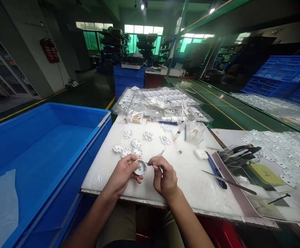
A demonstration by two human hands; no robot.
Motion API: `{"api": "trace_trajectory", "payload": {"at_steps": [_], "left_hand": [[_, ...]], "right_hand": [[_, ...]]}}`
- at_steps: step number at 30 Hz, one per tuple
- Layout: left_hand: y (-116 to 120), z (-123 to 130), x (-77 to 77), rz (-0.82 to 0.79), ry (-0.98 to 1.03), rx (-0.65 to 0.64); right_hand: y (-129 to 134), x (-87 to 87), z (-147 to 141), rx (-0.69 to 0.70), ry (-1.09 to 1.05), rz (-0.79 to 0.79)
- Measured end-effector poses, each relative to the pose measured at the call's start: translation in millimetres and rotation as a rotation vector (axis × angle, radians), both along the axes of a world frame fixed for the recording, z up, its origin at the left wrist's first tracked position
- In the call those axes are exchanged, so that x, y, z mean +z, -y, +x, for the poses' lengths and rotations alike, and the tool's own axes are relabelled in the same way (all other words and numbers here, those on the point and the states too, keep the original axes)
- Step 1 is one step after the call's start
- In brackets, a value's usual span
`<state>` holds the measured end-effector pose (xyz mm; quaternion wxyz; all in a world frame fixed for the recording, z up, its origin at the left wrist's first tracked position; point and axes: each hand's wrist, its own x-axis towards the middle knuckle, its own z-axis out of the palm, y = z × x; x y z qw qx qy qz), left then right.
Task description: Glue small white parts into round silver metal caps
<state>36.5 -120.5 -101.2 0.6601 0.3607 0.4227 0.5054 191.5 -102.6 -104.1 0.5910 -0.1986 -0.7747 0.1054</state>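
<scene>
My left hand [126,172] grips a small round white housing [140,168] by its edge, its hollow inner face turned up toward me. My right hand [164,175] pinches a thin pointed tool whose dark tip [146,163] reaches the housing's rim; its exact kind is unclear. A pale, pointed piece [161,152] sticks up behind the right fingers, and I cannot tell whether it belongs to that tool. Just beyond my left hand lie several round white assemblies [136,143]. Small piles of white parts [148,135] and tiny dark pieces [180,152] are farther out on the white foam sheet [191,193].
A large blue bin [49,137] stands at the left. Bagged trays of white parts [162,96] fill the table's far end. To the right are a blue utility knife [217,172], a metal blade-like tool [229,182], a tray of tools [239,155] and loose white discs [289,151].
</scene>
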Motion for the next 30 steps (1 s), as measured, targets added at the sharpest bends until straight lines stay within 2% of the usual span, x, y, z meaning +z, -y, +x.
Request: {"api": "trace_trajectory", "payload": {"at_steps": [6,9,13,16,18,20,22,26,28,30], "left_hand": [[0,0,-0.6,0.000,-0.007,0.000],[0,0,-0.3,0.005,-0.004,-0.008],[0,0,-0.1,0.006,0.002,-0.011],[0,-1,-0.1,-0.003,-0.001,-0.004],[0,-1,0.2,-0.010,-0.002,-0.001],[1,-1,0.7,-0.014,-0.003,-0.001],[1,0,1.0,-0.020,-0.009,-0.005],[1,1,-0.9,-0.044,-0.039,-0.011],[1,1,-2.2,-0.045,-0.049,-0.012],[1,1,-3.0,-0.042,-0.052,-0.010]], "right_hand": [[1,-2.7,1,0.010,-0.061,-0.061],[1,-1.3,2,0.043,-0.038,-0.061],[3,-1.4,1,0.014,-0.022,-0.050],[8,-0.9,-1,0.012,-0.102,-0.069],[9,6.2,0,-0.014,-0.242,-0.104],[5,23.3,7,-0.094,-0.415,-0.129],[-7,49.7,23,-0.219,-0.540,-0.105],[-46,101.1,75,-0.542,-0.526,0.015],[-68,109.5,103,-0.744,-0.474,0.052],[-88,103.5,127,-0.944,-0.330,-0.009]]}}
